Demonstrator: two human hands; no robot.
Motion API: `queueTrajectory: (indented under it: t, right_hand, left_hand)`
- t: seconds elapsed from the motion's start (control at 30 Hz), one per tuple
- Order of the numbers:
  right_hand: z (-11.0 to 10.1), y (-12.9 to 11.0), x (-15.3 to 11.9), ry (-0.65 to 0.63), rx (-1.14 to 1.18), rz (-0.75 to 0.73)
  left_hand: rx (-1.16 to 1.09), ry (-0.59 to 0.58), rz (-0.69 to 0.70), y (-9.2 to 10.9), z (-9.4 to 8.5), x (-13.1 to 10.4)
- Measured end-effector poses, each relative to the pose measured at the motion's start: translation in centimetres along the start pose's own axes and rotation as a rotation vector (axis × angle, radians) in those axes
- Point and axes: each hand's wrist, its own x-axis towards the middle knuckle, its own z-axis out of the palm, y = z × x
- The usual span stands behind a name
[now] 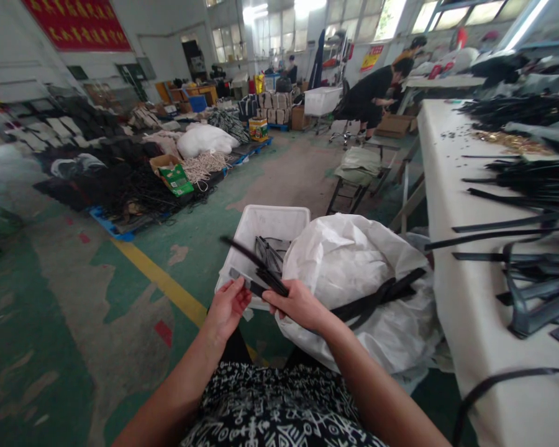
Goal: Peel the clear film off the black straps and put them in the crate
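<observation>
My right hand [300, 304] is closed around several black straps [265, 273], whose free ends stick out forward and to the left. With a pinch, my left hand [230, 305] holds the grey end of one flat strap [240, 277]. Both hands are above the near side of a white plastic bin [274, 214]. Inside the bin lie dark, looped straps [269, 253]. Beside it, a large white sack [340, 248] carries more black straps [382, 298] on top, under and right of my right forearm.
A white-covered table [451, 143] along the right holds piles of black straps [540, 180] and small gold-coloured pieces [507, 141]. Ahead stands a stool with folded cloth [359, 162]. A person [375, 93] bends over a cardboard box [395, 124]. Loaded pallets [114, 226] are at left.
</observation>
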Motion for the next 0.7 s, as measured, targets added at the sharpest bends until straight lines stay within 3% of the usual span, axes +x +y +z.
queueTrajectory:
  t: [0.07,0.13,0.23,0.33,0.47,0.63,0.7]
  right_hand:
    - [-1.0,-0.1,-0.3,-0.075,0.077,0.065]
    - [-1.4,-0.3,-0.2,-0.008,0.008,0.107]
    - [-0.8,-0.8,0.6,0.099,-0.148,0.058]
    - [-0.4,-1.1,0.9,0.074,-0.138,-0.007]
    - [-1.3,-1.0,0.0,-0.003,-0.054,0.026]
    - [-1.2,-1.2,0.2,0.107,-0.162,0.013]
    - [-1.0,-1.2,0.4,0.088,-0.156,-0.017]
  left_hand:
    - [-0.035,0.073,0.028,1.1,-0.2,0.3]
    - [-0.046,0.095,0.027,1.3,-0.1,0.2]
    - [-0.009,0.016,-0.026,0.3,0.7,-0.5]
    - [0.012,-0.032,-0.028,-0.1,1.1,-0.7]
    - [0.005,0.048,0.069,1.2,0.9,-0.1]
    - [0.058,-0.07,-0.02,0.1,1.6,-0.6]
    - [0.049,-0.081,0.004,-0.2,1.7,-0.7]
